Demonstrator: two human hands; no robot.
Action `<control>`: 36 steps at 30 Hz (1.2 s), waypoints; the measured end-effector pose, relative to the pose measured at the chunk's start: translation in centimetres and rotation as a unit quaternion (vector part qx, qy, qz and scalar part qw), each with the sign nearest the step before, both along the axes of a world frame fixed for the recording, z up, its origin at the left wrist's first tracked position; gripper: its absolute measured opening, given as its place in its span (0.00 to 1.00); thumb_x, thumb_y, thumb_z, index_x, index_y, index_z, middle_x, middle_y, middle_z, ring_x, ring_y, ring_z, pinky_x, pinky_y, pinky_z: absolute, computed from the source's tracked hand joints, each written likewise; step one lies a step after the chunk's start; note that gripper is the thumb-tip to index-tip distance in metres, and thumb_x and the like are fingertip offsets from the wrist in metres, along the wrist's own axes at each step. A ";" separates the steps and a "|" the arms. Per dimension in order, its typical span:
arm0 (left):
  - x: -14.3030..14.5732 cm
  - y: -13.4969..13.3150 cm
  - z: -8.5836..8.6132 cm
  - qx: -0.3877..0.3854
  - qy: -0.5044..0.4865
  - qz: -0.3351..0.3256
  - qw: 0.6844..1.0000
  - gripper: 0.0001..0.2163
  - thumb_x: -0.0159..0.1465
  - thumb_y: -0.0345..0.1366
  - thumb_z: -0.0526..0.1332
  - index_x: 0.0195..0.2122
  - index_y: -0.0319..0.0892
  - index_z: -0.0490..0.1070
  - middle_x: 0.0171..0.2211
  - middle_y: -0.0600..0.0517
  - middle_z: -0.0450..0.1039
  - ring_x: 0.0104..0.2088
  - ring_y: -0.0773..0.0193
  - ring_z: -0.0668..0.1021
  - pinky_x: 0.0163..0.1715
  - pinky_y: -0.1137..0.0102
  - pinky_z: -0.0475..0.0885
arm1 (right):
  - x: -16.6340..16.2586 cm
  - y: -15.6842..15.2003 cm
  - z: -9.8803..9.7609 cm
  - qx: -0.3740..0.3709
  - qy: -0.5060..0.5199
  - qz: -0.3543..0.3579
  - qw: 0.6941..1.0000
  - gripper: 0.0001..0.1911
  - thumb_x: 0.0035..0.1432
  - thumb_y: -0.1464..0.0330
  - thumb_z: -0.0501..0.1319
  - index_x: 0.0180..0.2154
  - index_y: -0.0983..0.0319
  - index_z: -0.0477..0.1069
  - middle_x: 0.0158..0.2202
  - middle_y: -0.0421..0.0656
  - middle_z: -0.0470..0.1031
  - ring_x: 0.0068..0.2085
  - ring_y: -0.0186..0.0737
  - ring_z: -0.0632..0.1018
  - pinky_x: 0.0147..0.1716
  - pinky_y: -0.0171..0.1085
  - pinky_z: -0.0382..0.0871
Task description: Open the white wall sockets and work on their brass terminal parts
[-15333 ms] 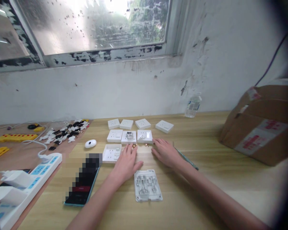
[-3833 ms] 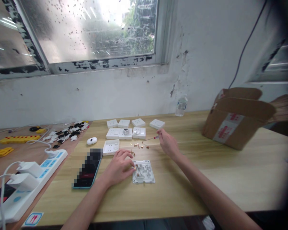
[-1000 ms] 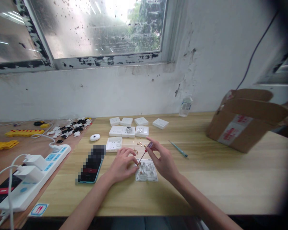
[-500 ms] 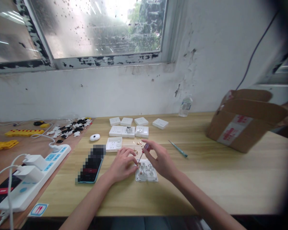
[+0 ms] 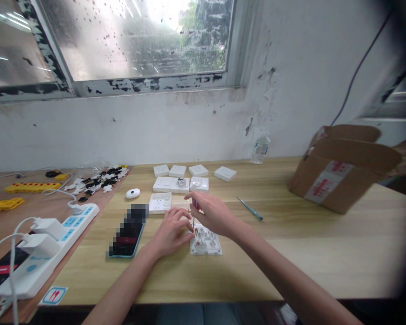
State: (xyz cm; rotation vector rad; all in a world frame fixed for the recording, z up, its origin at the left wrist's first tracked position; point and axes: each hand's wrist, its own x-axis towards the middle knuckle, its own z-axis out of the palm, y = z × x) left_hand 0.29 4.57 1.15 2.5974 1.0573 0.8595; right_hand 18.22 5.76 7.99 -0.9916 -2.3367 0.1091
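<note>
A white socket back plate [image 5: 207, 242] lies face down on the wooden table [image 5: 291, 243] in front of me. My left hand [image 5: 171, 231] rests at its left edge, fingers curled and pinched against the plate's corner. My right hand [image 5: 212, 213] is closed round a small red-handled screwdriver [image 5: 194, 211], held nearly upright with its tip down at the plate's near-left corner. Small brass parts lie just behind the hands, mostly hidden.
Several white socket plates [image 5: 181, 178] sit behind the hands. A teal screwdriver [image 5: 249, 208] lies to the right, a phone [image 5: 127, 232] and power strip [image 5: 43, 246] to the left. A cardboard box [image 5: 345, 167] stands at the right, a water bottle [image 5: 260, 149] by the wall.
My right hand has swung the screwdriver from slanted to nearly upright and moved left over the plate. My left hand stays at the plate's left edge.
</note>
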 end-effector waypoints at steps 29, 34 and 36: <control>0.0 0.0 -0.2 -0.012 -0.008 0.001 1.000 0.02 0.57 0.33 0.64 0.31 0.46 0.72 0.43 0.52 0.70 0.50 0.57 0.67 0.53 0.59 0.58 | 0.2 -0.8 1.4 -0.013 -0.109 -0.026 0.994 0.18 0.63 0.66 0.53 0.54 0.61 0.65 0.35 0.45 0.79 0.37 0.42 0.77 0.33 0.36 0.63; 0.1 0.0 -0.1 -0.014 -0.008 0.002 1.000 0.02 0.56 0.32 0.64 0.31 0.46 0.71 0.44 0.53 0.70 0.50 0.57 0.68 0.53 0.60 0.58 | -0.2 -0.8 1.4 -0.009 -0.104 -0.007 0.995 0.19 0.61 0.68 0.54 0.55 0.62 0.64 0.36 0.45 0.78 0.35 0.39 0.77 0.33 0.34 0.62; 0.0 0.0 0.0 -0.015 -0.006 0.004 1.000 0.03 0.56 0.32 0.64 0.31 0.46 0.72 0.44 0.52 0.70 0.50 0.57 0.68 0.53 0.60 0.58 | -0.3 -0.8 1.4 -0.005 -0.107 -0.015 0.994 0.19 0.62 0.68 0.52 0.54 0.62 0.65 0.36 0.45 0.79 0.36 0.40 0.77 0.32 0.34 0.62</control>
